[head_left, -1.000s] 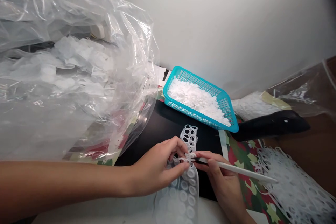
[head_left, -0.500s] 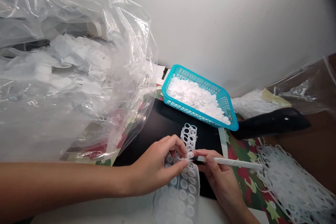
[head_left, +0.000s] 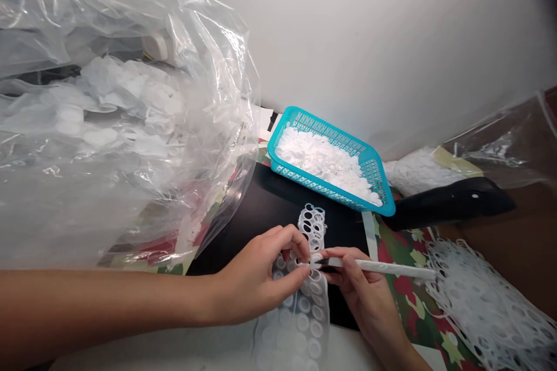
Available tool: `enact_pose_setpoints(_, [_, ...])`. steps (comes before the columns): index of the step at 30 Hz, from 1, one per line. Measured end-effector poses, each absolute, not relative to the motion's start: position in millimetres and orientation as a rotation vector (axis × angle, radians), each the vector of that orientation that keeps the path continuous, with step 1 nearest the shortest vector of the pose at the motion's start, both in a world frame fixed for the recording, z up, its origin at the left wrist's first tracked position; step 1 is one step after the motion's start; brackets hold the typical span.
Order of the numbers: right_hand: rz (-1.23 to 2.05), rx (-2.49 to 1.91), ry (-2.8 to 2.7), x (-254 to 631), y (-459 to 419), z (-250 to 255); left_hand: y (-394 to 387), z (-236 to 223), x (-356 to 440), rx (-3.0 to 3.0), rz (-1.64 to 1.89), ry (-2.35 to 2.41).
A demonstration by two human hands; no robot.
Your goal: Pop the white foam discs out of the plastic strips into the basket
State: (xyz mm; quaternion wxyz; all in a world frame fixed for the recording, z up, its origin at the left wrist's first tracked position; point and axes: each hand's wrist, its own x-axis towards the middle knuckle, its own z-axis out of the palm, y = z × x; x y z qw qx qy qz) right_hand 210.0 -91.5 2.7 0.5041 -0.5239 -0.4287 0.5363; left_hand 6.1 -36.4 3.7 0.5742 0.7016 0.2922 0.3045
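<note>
A white strip of round pads lies on a black mat in front of me; its far end shows only empty holes. My left hand pinches the strip where the full and empty parts meet. My right hand grips a thin white stick tool like a pen, its dark tip touching the strip right beside my left fingertips.
A turquoise basket full of small white discs stands behind the mat. A big clear plastic bag of white pieces fills the left. Emptied white lattice strips pile at the right, beside a black object. A white wall is close behind.
The stick tool has swung from pointing down-right to nearly level. Both hands stay on the same spot of the strip, with only slight shifts.
</note>
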Motion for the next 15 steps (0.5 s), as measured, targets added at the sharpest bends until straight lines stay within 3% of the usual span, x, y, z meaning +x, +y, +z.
enact_pose_setpoints(15, [1.318,-1.196,-0.968,211.2,-89.6,3.3,-36.0,1.6,7.2,1.652,0.711,0.684])
